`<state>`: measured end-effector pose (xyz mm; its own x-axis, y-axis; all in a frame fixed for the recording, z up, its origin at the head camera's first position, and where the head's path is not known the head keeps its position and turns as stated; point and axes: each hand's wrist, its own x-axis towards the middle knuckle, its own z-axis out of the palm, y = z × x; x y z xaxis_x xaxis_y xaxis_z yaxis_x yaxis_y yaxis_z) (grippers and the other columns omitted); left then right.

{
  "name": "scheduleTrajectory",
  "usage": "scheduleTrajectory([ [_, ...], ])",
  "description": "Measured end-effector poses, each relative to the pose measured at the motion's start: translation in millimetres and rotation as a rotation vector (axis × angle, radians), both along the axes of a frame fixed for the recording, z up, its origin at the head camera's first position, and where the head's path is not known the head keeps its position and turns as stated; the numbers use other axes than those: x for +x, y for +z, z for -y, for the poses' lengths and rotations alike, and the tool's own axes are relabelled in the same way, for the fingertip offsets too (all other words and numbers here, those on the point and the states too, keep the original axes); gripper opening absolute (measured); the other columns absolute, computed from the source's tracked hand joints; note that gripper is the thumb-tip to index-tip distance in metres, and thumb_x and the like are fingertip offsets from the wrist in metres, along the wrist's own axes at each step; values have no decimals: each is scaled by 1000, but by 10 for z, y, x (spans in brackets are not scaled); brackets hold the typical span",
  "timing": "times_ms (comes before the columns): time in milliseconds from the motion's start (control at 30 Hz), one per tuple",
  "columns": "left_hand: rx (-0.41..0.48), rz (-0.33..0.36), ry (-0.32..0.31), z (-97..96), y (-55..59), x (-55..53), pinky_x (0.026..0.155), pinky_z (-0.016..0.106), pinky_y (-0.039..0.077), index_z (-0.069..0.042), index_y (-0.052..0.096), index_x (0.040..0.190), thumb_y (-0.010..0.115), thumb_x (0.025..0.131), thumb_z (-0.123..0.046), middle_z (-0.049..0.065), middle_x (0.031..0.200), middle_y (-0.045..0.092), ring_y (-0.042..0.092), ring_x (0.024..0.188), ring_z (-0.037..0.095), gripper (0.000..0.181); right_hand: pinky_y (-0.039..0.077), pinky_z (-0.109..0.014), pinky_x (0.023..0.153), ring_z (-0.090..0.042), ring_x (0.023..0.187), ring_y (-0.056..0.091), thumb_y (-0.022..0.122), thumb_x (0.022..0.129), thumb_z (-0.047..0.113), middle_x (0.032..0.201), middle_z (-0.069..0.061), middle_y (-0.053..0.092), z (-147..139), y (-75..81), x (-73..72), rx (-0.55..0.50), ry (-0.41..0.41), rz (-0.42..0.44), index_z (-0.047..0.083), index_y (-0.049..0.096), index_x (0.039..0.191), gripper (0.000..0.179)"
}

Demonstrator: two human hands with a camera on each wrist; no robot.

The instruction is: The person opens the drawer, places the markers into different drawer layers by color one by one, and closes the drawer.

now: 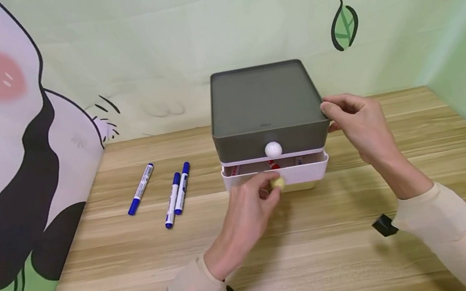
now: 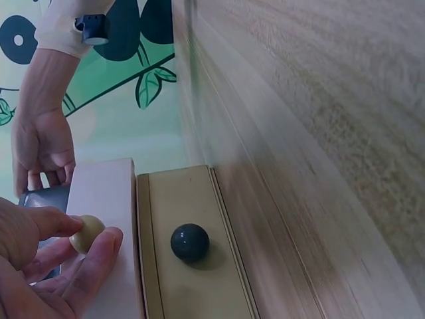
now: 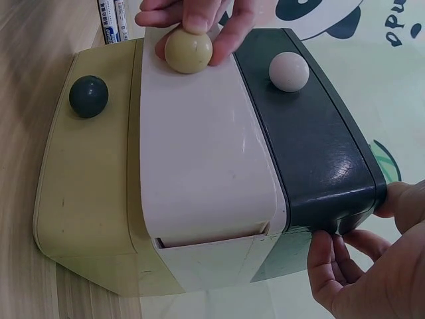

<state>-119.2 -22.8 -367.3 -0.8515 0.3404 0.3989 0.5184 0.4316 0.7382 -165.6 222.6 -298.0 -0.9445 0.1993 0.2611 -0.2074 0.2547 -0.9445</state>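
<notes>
A three-tier drawer box stands on the table, with a dark grey top tier, a white middle drawer and a yellow bottom drawer. The white drawer is partly pulled out, and several markers show inside it, one with a red cap. My left hand pinches that drawer's pale yellow round knob between thumb and fingers. At the box's right side, my right hand grips the edge of the dark top tier, thumb at the rim and fingers against the side wall.
On the wooden table, left of the box, lie a blue-capped marker and two more side by side, one of them a white-barrelled marker. A panda-printed wall covering stands behind. The bottom drawer carries a dark knob, the top one a white knob.
</notes>
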Motion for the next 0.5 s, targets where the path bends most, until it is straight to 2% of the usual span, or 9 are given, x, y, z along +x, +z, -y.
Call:
scheduleTrajectory([
  [333,30,24,19,-14,-37,-97,67,18,56,0,74,116,73,95,-3,10,97,77,72,80,15,21,58,-24,68,-12,76,65,70,98,21,92,5,72,5,0,-6,-17,1,-3,-6,71,122,36],
  [500,40,17,18,-13,-54,-136,65,18,56,1,73,116,73,95,-3,10,95,77,72,77,17,22,57,-23,67,-12,75,65,69,99,21,91,5,72,4,-7,-4,-14,1,-4,-7,71,122,36],
])
